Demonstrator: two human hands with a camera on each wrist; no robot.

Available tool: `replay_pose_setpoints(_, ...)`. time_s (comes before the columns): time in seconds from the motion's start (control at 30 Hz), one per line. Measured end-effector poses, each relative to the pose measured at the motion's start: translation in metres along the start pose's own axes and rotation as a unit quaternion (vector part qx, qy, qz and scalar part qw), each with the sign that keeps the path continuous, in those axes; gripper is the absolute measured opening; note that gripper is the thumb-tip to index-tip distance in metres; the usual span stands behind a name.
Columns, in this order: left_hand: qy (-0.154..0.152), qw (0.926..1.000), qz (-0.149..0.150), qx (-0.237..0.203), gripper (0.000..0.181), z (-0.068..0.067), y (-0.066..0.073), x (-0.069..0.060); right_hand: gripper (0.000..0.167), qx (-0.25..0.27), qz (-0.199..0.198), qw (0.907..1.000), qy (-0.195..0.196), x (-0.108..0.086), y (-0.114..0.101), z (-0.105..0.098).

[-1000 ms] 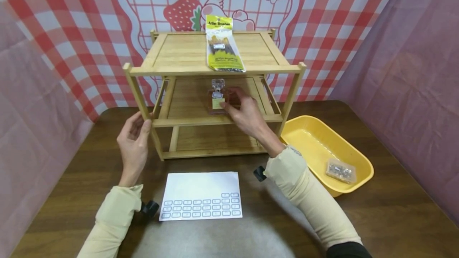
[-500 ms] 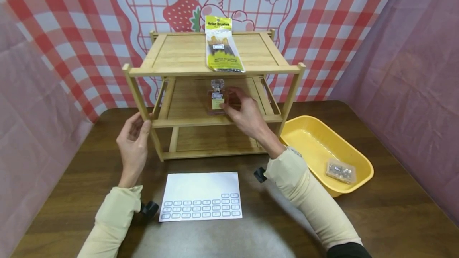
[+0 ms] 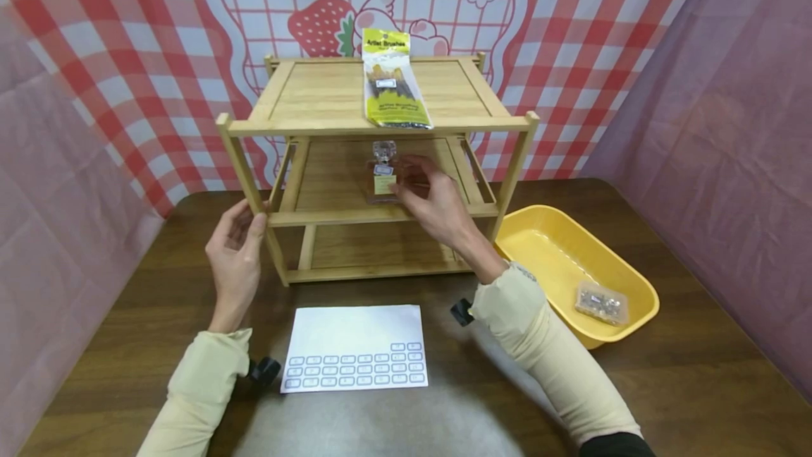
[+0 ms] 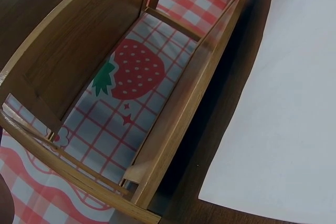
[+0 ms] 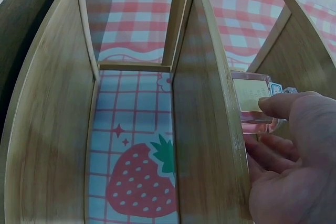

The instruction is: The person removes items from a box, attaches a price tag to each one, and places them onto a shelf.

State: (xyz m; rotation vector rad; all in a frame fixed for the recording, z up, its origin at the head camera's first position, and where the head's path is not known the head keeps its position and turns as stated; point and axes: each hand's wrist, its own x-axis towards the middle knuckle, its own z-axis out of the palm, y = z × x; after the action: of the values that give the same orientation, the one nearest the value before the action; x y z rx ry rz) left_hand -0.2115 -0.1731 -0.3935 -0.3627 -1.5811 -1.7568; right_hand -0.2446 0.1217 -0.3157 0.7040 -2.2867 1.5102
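Observation:
A clear glass perfume bottle (image 3: pixel 383 185) with a faceted stopper and pale yellow label stands upright on the rack's middle shelf (image 3: pixel 330 178). My right hand (image 3: pixel 438 206) holds its right side, thumb on the label and fingers behind; the right wrist view shows the thumb on the bottle (image 5: pixel 252 98) too. At the left, my left hand (image 3: pixel 236 252) grips the front post of the wooden rack (image 3: pixel 242 171), close to the middle shelf's corner. Only a dark sliver of that hand shows in the left wrist view.
A packet of artist brushes (image 3: pixel 396 97) lies on the top shelf. To the right sits a yellow basin (image 3: pixel 539 245) with a small clear box (image 3: pixel 601 303) inside. A sheet of printed labels (image 3: pixel 355 333) lies in front of the rack on the table (image 3: pixel 146 344).

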Motion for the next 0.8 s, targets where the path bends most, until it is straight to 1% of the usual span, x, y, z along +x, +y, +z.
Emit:
replay_pose_setpoints(0.27,0.002,1.0,-0.001,-0.005,0.026,0.0,0.0,0.0,0.045,-0.004,-0.005,1.0,0.005,-0.001,0.002,0.0)
replay_pose_setpoints(0.6,-0.01,0.9995,0.006,0.031,0.027,-0.002,-0.003,-0.001,0.045,0.018,-0.01,0.9996,0.019,-0.006,0.001,-0.003)
replay_pose_setpoints(0.8,-0.007,0.9996,0.002,0.028,0.027,-0.002,-0.001,-0.001,0.045,0.015,-0.02,0.9991,0.033,-0.012,0.001,-0.007)
